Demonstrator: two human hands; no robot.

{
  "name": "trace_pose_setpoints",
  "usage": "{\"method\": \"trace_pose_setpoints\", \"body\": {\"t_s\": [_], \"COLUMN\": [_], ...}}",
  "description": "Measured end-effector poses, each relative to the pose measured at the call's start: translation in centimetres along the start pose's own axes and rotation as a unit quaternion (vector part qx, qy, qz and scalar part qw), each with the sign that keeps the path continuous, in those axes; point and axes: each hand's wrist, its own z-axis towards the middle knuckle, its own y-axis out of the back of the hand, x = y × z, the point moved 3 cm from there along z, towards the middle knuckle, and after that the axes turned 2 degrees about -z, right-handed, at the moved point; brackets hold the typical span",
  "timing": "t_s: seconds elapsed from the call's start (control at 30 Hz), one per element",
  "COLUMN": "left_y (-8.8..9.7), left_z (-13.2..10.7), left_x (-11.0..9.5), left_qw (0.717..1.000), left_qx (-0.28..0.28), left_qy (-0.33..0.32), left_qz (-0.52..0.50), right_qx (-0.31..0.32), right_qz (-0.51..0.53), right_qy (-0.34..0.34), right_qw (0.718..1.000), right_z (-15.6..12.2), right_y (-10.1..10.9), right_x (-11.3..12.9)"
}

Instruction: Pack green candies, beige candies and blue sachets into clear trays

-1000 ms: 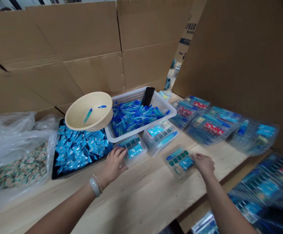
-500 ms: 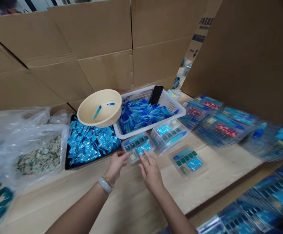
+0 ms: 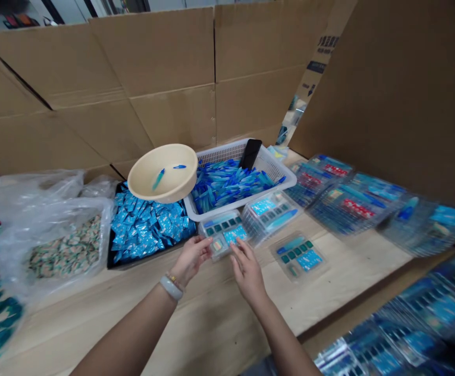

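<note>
Both my hands are at a clear plastic blister pack [image 3: 222, 233] with teal and blue inserts, lying on the wooden table [image 3: 219, 318] in front of a white basket. My left hand [image 3: 190, 258], with a pale bangle on the wrist, pinches the pack's near left corner. My right hand [image 3: 246, 269] rests its spread fingers on the pack's near right edge. A second stack of packs [image 3: 271, 214] lies just right of it. A single pack [image 3: 298, 256] lies apart on the table to the right.
The white basket [image 3: 278, 172] holds blue pens and a black phone [image 3: 251, 152]. A beige bowl [image 3: 163, 173] sits over a black tray of blue sachets [image 3: 143, 230]. Plastic bags [image 3: 43, 235] lie left, rows of filled packs [image 3: 352, 201] right. Cardboard walls surround.
My right hand left the single pack on the right and came over to the pack by my left hand. The view shifted a little.
</note>
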Motion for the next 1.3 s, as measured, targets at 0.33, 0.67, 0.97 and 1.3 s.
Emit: {"method": "trace_pose_setpoints", "body": {"t_s": [0.33, 0.67, 0.97, 1.3], "left_y": [0.6, 0.6, 1.2, 1.3], "left_z": [-0.2, 1.5, 0.9, 0.1], "left_x": [-0.4, -3.1, -2.4, -1.3], "left_qw": [0.986, 0.998, 0.986, 0.968], "left_qx": [-0.093, -0.011, -0.011, -0.051], "left_qy": [-0.077, 0.053, 0.049, -0.125], "left_qz": [0.119, 0.041, 0.159, 0.211], "right_qx": [-0.079, -0.117, -0.104, -0.091], "right_qz": [0.307, 0.428, 0.457, 0.464], "right_qy": [-0.357, -0.440, -0.423, -0.487], "right_qw": [0.879, 0.780, 0.775, 0.734], "right_z": [-1.0, -0.1, 0.6, 1.2], "right_y": [-1.4, -1.1, -1.5, -3.4], "right_x": [-1.9, -3.0, -1.4, -0.6]}}
